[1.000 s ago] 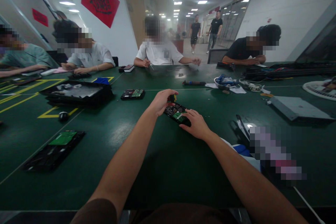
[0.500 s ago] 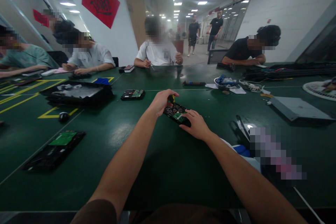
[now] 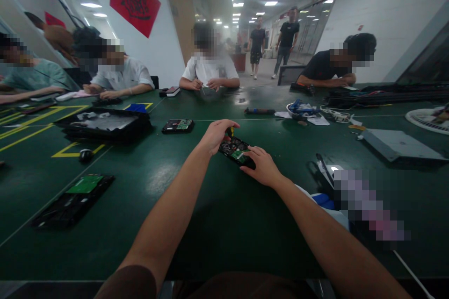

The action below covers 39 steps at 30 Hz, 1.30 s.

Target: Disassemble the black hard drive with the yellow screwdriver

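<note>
In the middle of the head view, a black hard drive [image 3: 231, 148] with a green circuit board lies on the green table. My left hand [image 3: 218, 136] is closed over its far left end, with the fingers around a yellow-and-black screwdriver [image 3: 230, 132] held upright; its tip is hidden. My right hand [image 3: 261, 164] grips the near right end of the drive between thumb and fingers. A similar black drive with a green board [image 3: 75, 198] lies at the left, and a smaller one [image 3: 177, 125] rests beyond my left hand.
A black tray [image 3: 101, 124] and a computer mouse [image 3: 85, 155] are at the left. On the right are a bowl of blue items [image 3: 300, 110], a flat grey metal box [image 3: 401, 144] and blue-white cloth-like material [image 3: 324, 202]. Several people sit across the table; two stand behind.
My hands and the drive stay almost still. Across the table, the person in white has lowered one hand towards the other. The two standing people have come closer.
</note>
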Each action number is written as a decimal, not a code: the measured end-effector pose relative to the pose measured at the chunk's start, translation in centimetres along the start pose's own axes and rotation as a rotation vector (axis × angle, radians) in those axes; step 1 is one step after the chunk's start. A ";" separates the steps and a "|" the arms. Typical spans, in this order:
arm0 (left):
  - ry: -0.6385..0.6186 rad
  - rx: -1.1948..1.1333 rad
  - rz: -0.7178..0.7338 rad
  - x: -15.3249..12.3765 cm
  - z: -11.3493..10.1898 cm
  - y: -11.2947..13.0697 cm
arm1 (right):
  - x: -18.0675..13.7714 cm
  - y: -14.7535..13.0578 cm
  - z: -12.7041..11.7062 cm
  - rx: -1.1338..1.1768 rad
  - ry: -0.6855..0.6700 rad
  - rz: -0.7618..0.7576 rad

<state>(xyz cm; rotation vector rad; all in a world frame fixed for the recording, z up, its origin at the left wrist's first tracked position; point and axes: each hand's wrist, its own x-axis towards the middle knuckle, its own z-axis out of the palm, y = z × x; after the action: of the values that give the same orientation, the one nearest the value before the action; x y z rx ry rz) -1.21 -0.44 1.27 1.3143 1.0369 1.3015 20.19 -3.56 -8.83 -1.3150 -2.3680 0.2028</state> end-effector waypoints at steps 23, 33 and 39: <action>-0.047 -0.102 -0.058 -0.1 0.3 -0.1 | -0.1 0.0 0.1 0.002 0.007 -0.003; -0.007 -0.109 -0.057 0.2 0.2 -0.3 | -0.1 0.0 0.1 0.011 0.015 -0.009; -0.017 -0.093 -0.061 0.0 -0.1 0.1 | -0.1 0.0 0.0 0.007 0.006 -0.007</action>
<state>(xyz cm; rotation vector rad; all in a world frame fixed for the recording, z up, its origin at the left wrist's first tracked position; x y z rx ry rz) -1.29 -0.47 1.35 1.2130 0.9857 1.2756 20.23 -3.62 -8.88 -1.3023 -2.3642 0.2040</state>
